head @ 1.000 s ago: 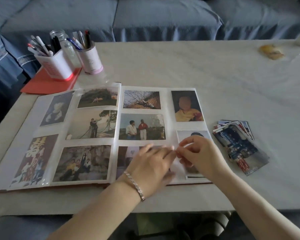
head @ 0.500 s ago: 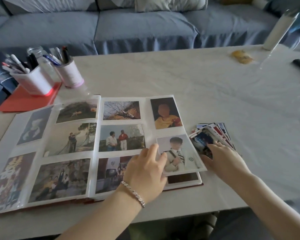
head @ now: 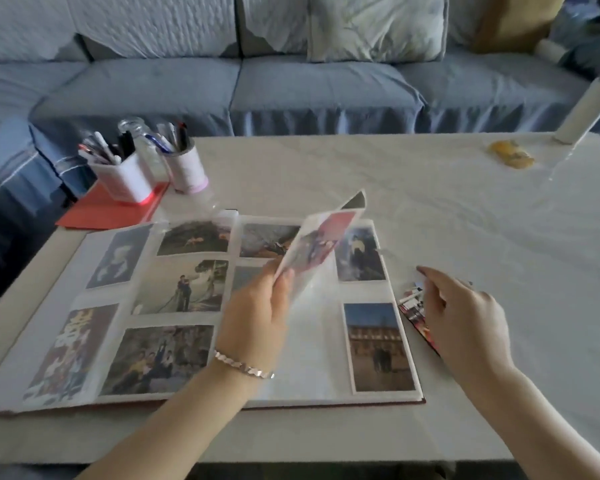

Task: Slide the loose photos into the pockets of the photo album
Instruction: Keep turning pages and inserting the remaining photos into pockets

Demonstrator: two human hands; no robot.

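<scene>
The photo album lies open on the white table, its clear pockets filled with photos. My left hand grips the edge of the right-hand album page and holds it lifted, mid-turn. The page beneath shows two photos on its right side, one of a building. My right hand hovers with loosely bent fingers over the stack of loose photos just right of the album, covering most of it; whether it touches the stack is unclear.
Two white pen holders and a glass jar stand on a red folder at the back left. A yellow object and a white cylinder sit at the far right. A blue sofa runs behind the table.
My left hand has taken the right page and lifted it, uncovering the page below. My right hand left the page and moved right, over the loose photos. The view tilted up.
</scene>
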